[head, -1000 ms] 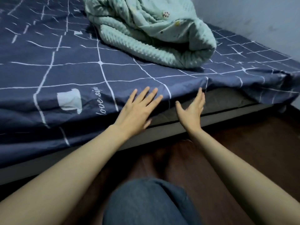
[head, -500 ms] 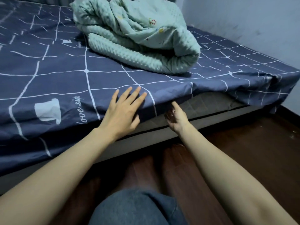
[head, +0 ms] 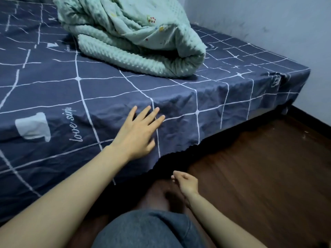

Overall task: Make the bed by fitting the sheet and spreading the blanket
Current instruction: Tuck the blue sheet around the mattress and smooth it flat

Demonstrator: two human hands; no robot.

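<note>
Person smoothing a navy sheet [head: 179, 108] on a bed.
Left hand [head: 138, 133] pressed flat, fingers spread; right hand [head: 186, 181] hung loosely curled, empty, near the floor [head: 259, 167].

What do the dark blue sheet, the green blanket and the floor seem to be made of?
The sheet: thin woven cloth, probably cotton, matte; it shows fine creases and printed white lines. The blanket: soft plush with raised dots on one side, a smoother printed fabric on the other. The floor: dark wood or wood-look laminate with a slight sheen; plank lines show.
</note>
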